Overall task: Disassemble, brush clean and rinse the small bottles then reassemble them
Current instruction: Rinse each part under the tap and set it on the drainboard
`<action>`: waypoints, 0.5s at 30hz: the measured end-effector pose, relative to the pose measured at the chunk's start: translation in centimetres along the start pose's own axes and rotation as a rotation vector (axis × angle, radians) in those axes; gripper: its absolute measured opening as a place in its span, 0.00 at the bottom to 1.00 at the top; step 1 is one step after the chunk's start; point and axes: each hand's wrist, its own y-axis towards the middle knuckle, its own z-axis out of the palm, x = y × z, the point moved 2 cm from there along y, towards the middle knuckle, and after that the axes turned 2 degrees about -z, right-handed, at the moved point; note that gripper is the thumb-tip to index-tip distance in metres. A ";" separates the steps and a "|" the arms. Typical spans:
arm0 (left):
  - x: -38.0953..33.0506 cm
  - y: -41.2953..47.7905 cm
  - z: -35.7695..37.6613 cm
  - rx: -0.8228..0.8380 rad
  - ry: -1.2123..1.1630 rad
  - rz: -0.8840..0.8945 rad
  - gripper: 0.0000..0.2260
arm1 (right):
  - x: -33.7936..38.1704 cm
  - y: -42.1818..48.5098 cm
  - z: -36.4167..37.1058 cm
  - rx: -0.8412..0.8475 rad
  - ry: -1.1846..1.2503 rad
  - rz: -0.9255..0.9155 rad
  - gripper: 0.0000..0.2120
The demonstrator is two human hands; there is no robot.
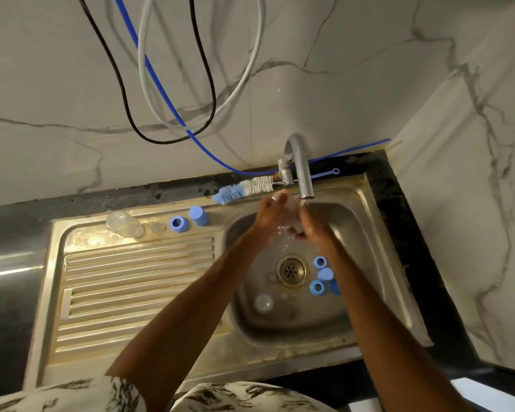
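Observation:
Under the tap (302, 173), over the sink basin (351, 233), my left hand (268, 214) and my right hand (314, 226) meet around a small clear bottle part (290, 217). Water splashes on it; blur hides its exact shape. The blue-and-white bottle brush (244, 189) lies on the sink's back rim. On the drainboard (131, 281) a clear bottle (124, 224) lies beside a small clear piece (158, 227), a blue ring (178, 224) and a blue cap (199, 215). In the basin sit two blue rings (319, 262) (316, 287), a blue cap (325, 275) and a clear piece (263, 303).
The drain (290, 270) is in the middle of the basin. A black counter (399, 203) borders the sink on the right and back. Black, white and blue cables (173, 120) hang down the marble wall behind the tap.

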 end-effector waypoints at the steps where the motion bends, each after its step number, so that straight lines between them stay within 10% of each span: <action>1: -0.1 0.1 0.0 -0.061 -0.023 -0.033 0.17 | 0.1 -0.9 0.7 -0.029 -0.075 -0.136 0.22; 5: 0.4 0.9 0.1 -0.201 -0.101 -0.129 0.13 | -1.8 -2.5 1.7 -0.127 -0.195 -0.479 0.16; 15: 0.4 -0.8 0.9 0.016 0.116 0.120 0.15 | -1.7 -2.4 -1.0 0.055 0.597 0.283 0.26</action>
